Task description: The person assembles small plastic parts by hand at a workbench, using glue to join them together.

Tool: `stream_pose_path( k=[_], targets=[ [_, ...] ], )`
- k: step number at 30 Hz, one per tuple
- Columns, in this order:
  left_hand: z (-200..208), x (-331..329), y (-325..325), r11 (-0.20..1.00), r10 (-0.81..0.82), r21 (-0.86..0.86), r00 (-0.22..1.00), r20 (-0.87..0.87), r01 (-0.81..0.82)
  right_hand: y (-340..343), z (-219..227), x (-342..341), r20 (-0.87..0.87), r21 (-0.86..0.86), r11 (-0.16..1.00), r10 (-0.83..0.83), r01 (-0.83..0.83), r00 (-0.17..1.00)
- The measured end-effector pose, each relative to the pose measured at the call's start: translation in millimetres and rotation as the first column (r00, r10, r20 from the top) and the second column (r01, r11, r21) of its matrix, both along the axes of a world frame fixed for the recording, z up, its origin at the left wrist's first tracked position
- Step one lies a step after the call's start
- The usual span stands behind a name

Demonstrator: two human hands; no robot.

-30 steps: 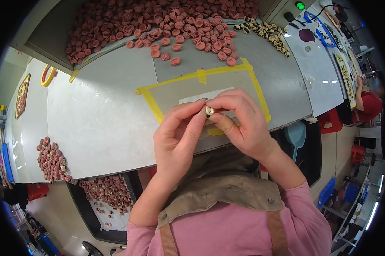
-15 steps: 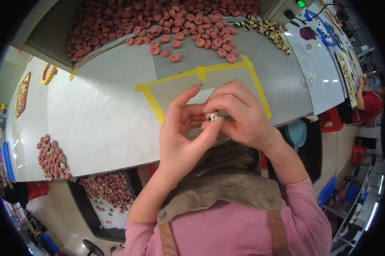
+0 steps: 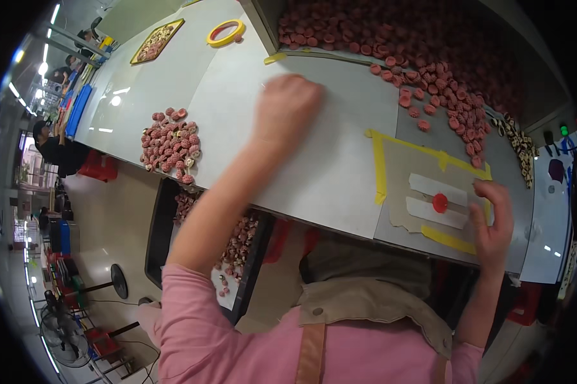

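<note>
I note one view: a head-worn fisheye, looking steeply down from close above the apron [image 3: 365, 304] and surface [image 3: 339, 160], straight edges bending toward the rim; floor [image 3: 119, 217] enters at left.

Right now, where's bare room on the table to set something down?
Widest: the white tabletop between the small pile and the taped mat, with the left hand over its far part. A smaller patch lies between that pile and the tray. Crowded: upper right, the pink heap. Partly taken: the mat, by the red disc and right hand.
</note>
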State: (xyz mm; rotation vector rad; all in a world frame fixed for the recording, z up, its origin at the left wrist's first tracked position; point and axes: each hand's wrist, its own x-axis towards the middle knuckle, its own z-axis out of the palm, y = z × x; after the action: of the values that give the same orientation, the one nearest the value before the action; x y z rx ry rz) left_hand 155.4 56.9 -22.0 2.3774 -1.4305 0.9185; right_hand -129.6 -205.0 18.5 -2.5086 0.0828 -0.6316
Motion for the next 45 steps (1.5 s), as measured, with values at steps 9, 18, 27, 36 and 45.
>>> stream_pose_path(
  k=[9, 18, 27, 36, 45],
  targets=[
    [8, 37, 148, 0.490, 0.812, 0.421, 0.575, 0.097, -0.763, -69, -6, -22, -0.078, 0.104, 0.974, -0.194, 0.201, 0.978],
    [20, -15, -1, 0.987, 0.153, -0.032, 0.978, -0.143, -0.160, -144, -31, -67, -0.150, -0.022, 0.926, -0.375, 0.377, 0.915],
    [45, 32, 135, 0.803, 0.487, -0.022, 0.677, -0.552, -0.596, -143, -46, -59, -0.214, -0.016, 0.945, -0.323, 0.327, 0.922],
    [54, 82, 205, 0.687, 0.679, 0.326, 0.415, -0.605, -0.649, -128, -44, -43, -0.225, 0.051, 0.947, -0.299, 0.318, 0.927],
    [59, 73, 227, 0.710, 0.307, -0.142, 0.484, -0.820, -0.690, -133, -53, -47, -0.191, 0.042, 0.956, -0.279, 0.292, 0.941]
  ],
)
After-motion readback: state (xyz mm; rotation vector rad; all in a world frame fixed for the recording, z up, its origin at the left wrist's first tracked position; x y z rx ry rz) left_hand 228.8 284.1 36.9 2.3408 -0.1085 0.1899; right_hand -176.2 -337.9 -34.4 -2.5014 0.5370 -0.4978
